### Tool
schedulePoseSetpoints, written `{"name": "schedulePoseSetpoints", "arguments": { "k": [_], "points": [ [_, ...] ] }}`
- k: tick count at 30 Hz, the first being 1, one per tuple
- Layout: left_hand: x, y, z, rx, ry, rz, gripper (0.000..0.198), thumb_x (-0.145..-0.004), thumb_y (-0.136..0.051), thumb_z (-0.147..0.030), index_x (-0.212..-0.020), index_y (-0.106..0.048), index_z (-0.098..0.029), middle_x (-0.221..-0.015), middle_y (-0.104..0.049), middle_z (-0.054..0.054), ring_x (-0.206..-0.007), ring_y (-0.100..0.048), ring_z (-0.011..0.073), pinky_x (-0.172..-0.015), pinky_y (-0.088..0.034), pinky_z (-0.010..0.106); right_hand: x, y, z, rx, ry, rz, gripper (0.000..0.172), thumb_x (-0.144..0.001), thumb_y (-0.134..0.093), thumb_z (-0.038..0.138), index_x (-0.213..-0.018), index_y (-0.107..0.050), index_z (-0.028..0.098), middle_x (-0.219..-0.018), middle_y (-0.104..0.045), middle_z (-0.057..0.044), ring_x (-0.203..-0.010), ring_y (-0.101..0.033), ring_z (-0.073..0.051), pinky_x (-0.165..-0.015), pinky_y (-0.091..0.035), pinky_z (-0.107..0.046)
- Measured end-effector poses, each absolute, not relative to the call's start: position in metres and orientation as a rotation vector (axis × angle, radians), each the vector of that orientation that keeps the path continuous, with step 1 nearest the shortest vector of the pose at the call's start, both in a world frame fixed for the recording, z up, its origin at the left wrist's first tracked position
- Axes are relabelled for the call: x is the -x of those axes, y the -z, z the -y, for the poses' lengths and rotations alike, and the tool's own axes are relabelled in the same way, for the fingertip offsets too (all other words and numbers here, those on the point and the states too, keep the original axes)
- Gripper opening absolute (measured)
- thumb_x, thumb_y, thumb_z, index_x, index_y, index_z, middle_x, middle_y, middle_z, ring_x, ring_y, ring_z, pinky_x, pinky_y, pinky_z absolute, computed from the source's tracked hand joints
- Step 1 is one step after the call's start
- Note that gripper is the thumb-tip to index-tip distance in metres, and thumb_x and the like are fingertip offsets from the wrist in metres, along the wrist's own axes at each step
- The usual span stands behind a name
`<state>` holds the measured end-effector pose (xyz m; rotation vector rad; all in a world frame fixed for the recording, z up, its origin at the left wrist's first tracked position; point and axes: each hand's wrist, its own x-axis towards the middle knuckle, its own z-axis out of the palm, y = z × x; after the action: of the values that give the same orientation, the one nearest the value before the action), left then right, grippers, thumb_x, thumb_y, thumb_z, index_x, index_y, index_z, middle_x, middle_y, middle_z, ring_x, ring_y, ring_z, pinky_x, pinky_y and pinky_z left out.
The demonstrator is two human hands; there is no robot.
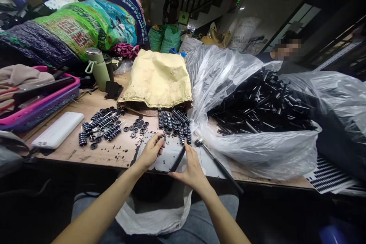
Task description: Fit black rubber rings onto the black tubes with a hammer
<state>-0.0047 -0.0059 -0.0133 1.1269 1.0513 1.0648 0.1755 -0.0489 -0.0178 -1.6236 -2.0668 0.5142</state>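
Note:
My left hand (153, 151) is closed, fingertips pinched over the white sheet (160, 164) at the table's front edge. Something small and dark shows at its fingers, too small to name. Thumb and fingertips of my right hand (191, 167) span the two ends of a short black tube (178, 158), which slants over the sheet. Just beyond the hands lies a pile of black ribbed rollers (171, 121). Loose black discs (137, 126) are left of them, with tiny black rings (117, 152) scattered nearby. More ribbed rollers (113, 132), some with metal pins, lie farther left.
A hammer (217, 162) with a black handle lies right of my hand. Behind it, a clear plastic bag (257, 156) holds many black tubes (265, 103). A yellow sack (160, 78), white power bank (58, 129), green flask (100, 70) and pink basket (68, 84) surround the workspace. A person (267, 57) is behind.

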Motion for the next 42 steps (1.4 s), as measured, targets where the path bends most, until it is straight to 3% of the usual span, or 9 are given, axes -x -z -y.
{"name": "schedulePoseSetpoints", "arguments": {
  "k": [4,9,15,23,28,31,33,38,42],
  "points": [
    [0.003,-0.003,0.012,-0.765,-1.053,-0.909,0.036,-0.074,-0.051,-0.044,-0.098,-0.049,-0.017,-0.067,-0.049,-0.003,-0.041,-0.042,0.0037,-0.036,-0.030,0.014,-0.169,0.009,0.050,1.441,-0.603,2.075,0.111,-0.050,-0.075,0.044,-0.136,-0.010,0.020,-0.134,-0.025,-0.015,-0.125,-0.023,-0.030,-0.101,-0.028,-0.047],
    [0.002,-0.012,0.018,-0.712,-1.015,-0.922,0.045,-0.073,-0.052,-0.045,-0.109,-0.051,-0.018,-0.051,-0.043,-0.008,-0.029,-0.031,0.0024,-0.029,-0.020,0.014,-0.156,-0.008,0.048,1.230,-0.672,2.094,0.109,-0.050,-0.076,0.045,-0.134,-0.012,0.020,-0.134,-0.025,-0.015,-0.125,-0.025,-0.030,-0.101,-0.030,-0.046],
    [-0.006,-0.012,0.022,-0.627,-1.084,-0.977,0.038,-0.068,-0.059,-0.041,-0.093,-0.060,-0.013,-0.049,-0.052,-0.003,-0.038,-0.048,0.0094,-0.037,-0.038,0.020,-0.140,-0.020,0.042,1.041,-0.700,2.171,0.107,-0.052,-0.076,0.034,-0.134,-0.009,0.020,-0.137,-0.022,-0.013,-0.128,-0.021,-0.026,-0.106,-0.023,-0.042],
    [-0.009,-0.011,0.020,-0.639,-0.999,-1.041,0.035,-0.068,-0.058,-0.046,-0.082,-0.059,-0.014,-0.049,-0.053,-0.002,-0.038,-0.051,0.0103,-0.037,-0.040,0.020,-0.130,-0.004,0.038,1.176,-0.773,2.063,0.102,-0.047,-0.070,0.021,-0.132,-0.015,0.019,-0.131,-0.030,-0.012,-0.124,-0.028,-0.027,-0.103,-0.027,-0.039],
    [-0.010,0.009,0.019,-0.881,-0.937,-1.181,0.035,-0.079,-0.044,-0.041,-0.097,-0.058,-0.013,-0.061,-0.056,0.003,-0.050,-0.054,0.0132,-0.049,-0.047,0.027,-0.129,0.015,0.038,1.257,-0.738,2.032,0.099,-0.046,-0.069,0.021,-0.130,-0.017,0.017,-0.128,-0.032,-0.012,-0.121,-0.032,-0.028,-0.101,-0.031,-0.039],
    [-0.014,0.024,0.027,-1.489,-1.039,-1.310,0.037,-0.077,-0.049,-0.027,-0.112,-0.054,-0.018,-0.089,-0.056,0.009,-0.079,-0.055,0.0185,-0.074,-0.047,0.036,-0.130,0.033,0.036,1.375,-0.538,2.008,0.087,-0.055,-0.063,0.021,-0.129,-0.019,0.014,-0.127,-0.033,-0.015,-0.119,-0.032,-0.029,-0.100,-0.031,-0.043],
    [-0.018,0.032,0.031,-1.880,-0.978,-1.362,0.043,-0.076,-0.050,-0.017,-0.119,-0.049,-0.018,-0.095,-0.053,0.011,-0.090,-0.050,0.0213,-0.081,-0.044,0.039,-0.134,0.043,0.033,1.462,-0.407,1.993,0.076,-0.063,-0.056,0.019,-0.129,-0.019,0.013,-0.126,-0.034,-0.016,-0.119,-0.033,-0.029,-0.098,-0.032,-0.045],
    [-0.013,0.042,0.032,-2.408,-0.659,-1.332,0.039,-0.081,-0.035,-0.007,-0.118,-0.047,-0.010,-0.092,-0.054,0.014,-0.088,-0.051,0.0225,-0.075,-0.046,0.038,-0.187,0.046,0.035,1.666,-0.065,2.083,0.066,-0.071,-0.057,0.035,-0.125,-0.028,0.012,-0.120,-0.041,-0.017,-0.111,-0.038,-0.031,-0.088,-0.038,-0.044],
    [0.000,0.048,0.028,-2.640,-0.614,-1.231,0.037,-0.083,-0.035,-0.009,-0.119,-0.044,-0.013,-0.094,-0.055,0.013,-0.087,-0.052,0.0217,-0.072,-0.045,0.036,-0.250,0.034,0.048,2.188,0.415,1.980,0.020,-0.083,-0.043,0.032,-0.086,-0.053,0.015,-0.088,-0.053,-0.015,-0.086,-0.049,-0.030,-0.066,-0.039,-0.039]
  ]
}}
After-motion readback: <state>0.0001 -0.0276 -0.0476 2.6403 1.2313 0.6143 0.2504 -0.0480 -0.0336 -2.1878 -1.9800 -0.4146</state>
